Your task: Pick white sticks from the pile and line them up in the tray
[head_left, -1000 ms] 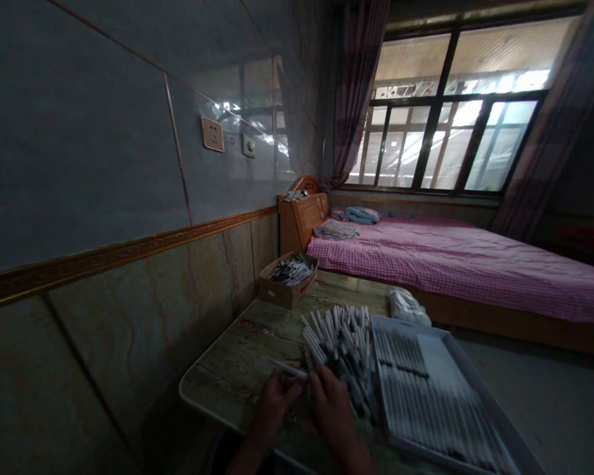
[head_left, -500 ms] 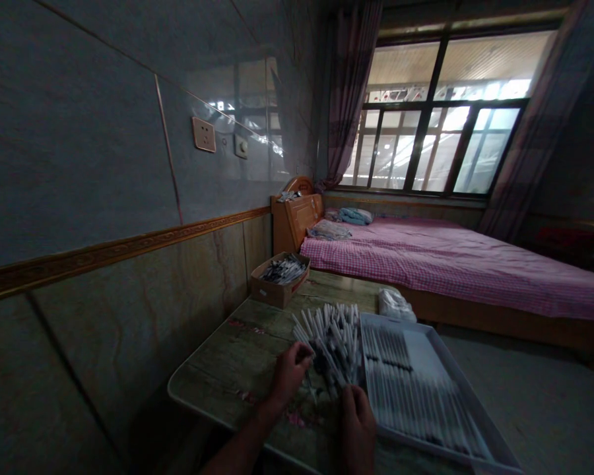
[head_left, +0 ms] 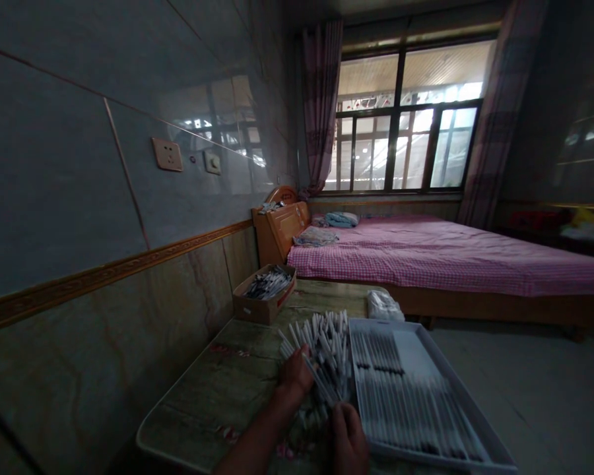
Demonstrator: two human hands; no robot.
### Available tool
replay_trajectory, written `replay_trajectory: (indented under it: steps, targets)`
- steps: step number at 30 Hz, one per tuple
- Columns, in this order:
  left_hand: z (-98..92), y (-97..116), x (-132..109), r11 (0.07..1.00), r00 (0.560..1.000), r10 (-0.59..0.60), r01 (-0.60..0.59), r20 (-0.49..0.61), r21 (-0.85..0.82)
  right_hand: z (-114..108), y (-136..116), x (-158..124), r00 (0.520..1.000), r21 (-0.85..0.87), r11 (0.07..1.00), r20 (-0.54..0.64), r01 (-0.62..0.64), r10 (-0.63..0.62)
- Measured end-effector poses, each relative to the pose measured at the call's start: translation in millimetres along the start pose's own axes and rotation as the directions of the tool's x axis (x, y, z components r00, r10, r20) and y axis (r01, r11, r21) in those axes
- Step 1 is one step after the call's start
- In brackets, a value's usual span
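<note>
A white pen (head_left: 319, 379) slants between my two hands. My left hand (head_left: 296, 373) is closed at its upper end, with curled fingers. The lower end is in my right hand (head_left: 349, 432), whose thumb and fingers are pinched together. Just beyond my hands a heap of white pens with dark parts (head_left: 327, 333) lies on the table, most pointing away from me. To the right is a shallow grey tray (head_left: 428, 340) holding pens in rows, right beside my right hand. Dim light and blur hide the fine detail of the fingertips.
A cardboard box (head_left: 260, 309) full of dark and white pens stands at the table's far left, near the wall. A white plastic bag (head_left: 383, 305) lies behind the tray. Past the wood-patterned table (head_left: 193, 396) is a bed (head_left: 400, 257) with a pink checked cover.
My left hand has come onto the slanting pen's upper end; the thin dark piece hanging below it before no longer shows. My right hand keeps its pinch. The camera has turned slightly right.
</note>
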State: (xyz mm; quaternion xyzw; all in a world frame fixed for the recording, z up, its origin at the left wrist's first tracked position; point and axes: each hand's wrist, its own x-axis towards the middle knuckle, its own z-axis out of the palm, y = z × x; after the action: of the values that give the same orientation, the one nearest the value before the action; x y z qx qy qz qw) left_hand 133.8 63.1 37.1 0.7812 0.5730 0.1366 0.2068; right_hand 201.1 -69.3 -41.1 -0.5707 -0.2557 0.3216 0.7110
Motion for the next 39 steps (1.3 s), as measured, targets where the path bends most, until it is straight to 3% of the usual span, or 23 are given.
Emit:
replay_trajectory:
  steps: [6, 12, 17, 19, 23, 26, 28, 30, 34, 39]
  targets:
    - [10.6, -0.3, 8.0, 0.976, 0.988, 0.036, -0.067, -0.152, -0.205, 7.8, 0.2, -9.4, 0.995, 0.071, 0.996, -0.089, 0.05, -0.043]
    - [12.3, -6.6, 16.4, 0.913, 0.981, 0.007, -0.085, -0.192, -0.399, -4.1, 0.9, -2.5, 0.997, 0.015, 0.998, -0.025, 0.067, -0.067]
    - [10.3, -26.7, 6.3, 0.82, 0.984, -0.024, -0.081, -0.175, -0.567, -6.4, -2.3, -4.6, 1.0, 0.021, 1.0, 0.006, 0.023, -0.023]
    - [9.5, -42.0, -4.8, 0.728, 0.985, -0.05, -0.079, -0.168, -0.681, -4.3, -5.2, -7.4, 1.0, 0.039, 0.999, 0.008, 0.016, -0.016]
    - [6.9, -76.4, -33.4, 0.341, 0.981, -0.145, -0.072, -0.128, -0.937, -0.3, -13.4, -12.2, 1.0, 0.042, 0.999, -0.002, 0.027, -0.027]
    - [2.0, -93.8, -51.7, 0.254, 0.965, -0.205, -0.107, -0.162, -0.961, 1.1, -18.5, -14.2, 1.0, -0.017, 1.0, 0.018, 0.019, -0.019]
    - [-3.2, -100.2, -59.8, 0.318, 0.951, -0.228, -0.131, -0.21, -0.939, 1.5, -20.4, -15.0, 0.999, -0.059, 0.998, 0.025, 0.028, -0.027]
    - [-9.0, -104.5, -65.3, 0.467, 0.942, -0.211, -0.136, -0.26, -0.874, 1.8, -21.6, -15.7, 0.999, -0.088, 0.995, 0.027, 0.038, -0.036]
    - [-18.2, -112.2, -72.6, 0.726, 0.94, -0.072, -0.181, -0.334, -0.663, 2.9, -24.1, -17.3, 0.998, -0.102, 0.993, 0.007, 0.062, -0.061]
    - [-19.5, -118.0, -76.9, 0.784, 0.924, 0.018, -0.25, -0.381, -0.569, 4.2, -25.1, -18.5, 0.993, -0.192, 0.977, 0.09, 0.095, -0.079]
